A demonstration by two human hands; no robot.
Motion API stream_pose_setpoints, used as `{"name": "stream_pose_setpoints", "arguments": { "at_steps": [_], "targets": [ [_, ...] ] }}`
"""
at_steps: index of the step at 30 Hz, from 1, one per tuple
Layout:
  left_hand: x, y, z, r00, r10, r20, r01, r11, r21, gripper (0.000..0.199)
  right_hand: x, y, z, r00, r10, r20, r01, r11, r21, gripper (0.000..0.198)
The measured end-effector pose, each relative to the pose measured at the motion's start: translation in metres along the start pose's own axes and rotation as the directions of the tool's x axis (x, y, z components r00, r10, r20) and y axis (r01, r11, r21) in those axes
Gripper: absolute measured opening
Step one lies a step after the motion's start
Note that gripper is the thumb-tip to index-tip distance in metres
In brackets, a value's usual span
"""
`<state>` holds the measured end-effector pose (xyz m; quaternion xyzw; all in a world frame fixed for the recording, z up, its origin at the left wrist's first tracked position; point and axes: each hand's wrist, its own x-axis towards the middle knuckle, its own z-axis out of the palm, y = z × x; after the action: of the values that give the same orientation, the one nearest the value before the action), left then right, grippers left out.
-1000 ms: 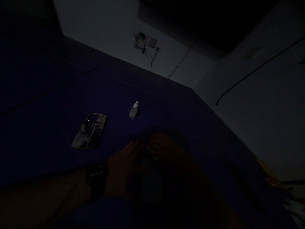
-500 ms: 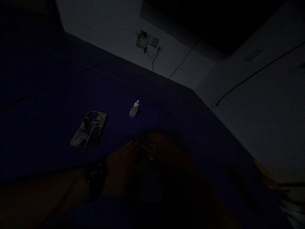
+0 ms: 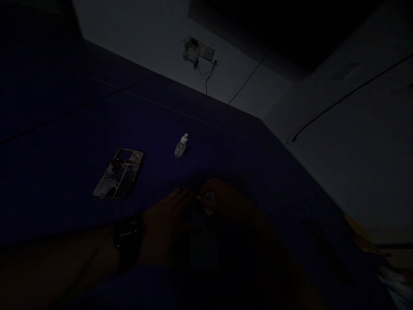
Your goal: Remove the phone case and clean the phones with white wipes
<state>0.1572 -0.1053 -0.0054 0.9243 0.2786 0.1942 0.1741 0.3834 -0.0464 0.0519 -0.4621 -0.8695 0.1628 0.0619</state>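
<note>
Right hand: fingers closed on small white piece, probably light, soft; pinch an edge. Left hand: fingers extended, can't tell grip.

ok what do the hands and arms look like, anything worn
The left hand is bare, with a dark-banded watch at its wrist: squarish face, pale text. No sleeve shows on that arm. The right hand is bare too; its arm is too dim to judge.

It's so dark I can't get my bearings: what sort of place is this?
Probably a dim indoor room, perhaps a home or office: wall sockets, a blue surface and a phone case lying on it suggest that.
</note>
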Motion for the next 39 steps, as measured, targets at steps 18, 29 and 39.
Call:
{"name": "stream_pose_setpoints", "arguments": {
  "at_steps": [18, 29, 39],
  "targets": [
    [0.0, 0.0, 0.003, 0.999, -0.033, 0.0, 0.033, 0.999, -0.026, 0.073, -0.032, 0.016, -0.001, 0.967, -0.253, -0.003, 0.249, 0.953, -0.175, 0.011],
    [0.0, -0.008, 0.004, 1.0, -0.005, 0.011, 0.005, 1.0, -0.021, 0.075, -0.03, 0.022, 0.005, 0.918, -0.396, -0.015, 0.362, 0.854, -0.373, 0.013],
    [0.003, -0.006, 0.003, 0.999, 0.002, 0.04, -0.002, 1.0, 0.006, 0.076, -0.033, 0.023, 0.007, 0.909, -0.417, -0.019, 0.377, 0.839, -0.391, 0.012]
  ]
}}
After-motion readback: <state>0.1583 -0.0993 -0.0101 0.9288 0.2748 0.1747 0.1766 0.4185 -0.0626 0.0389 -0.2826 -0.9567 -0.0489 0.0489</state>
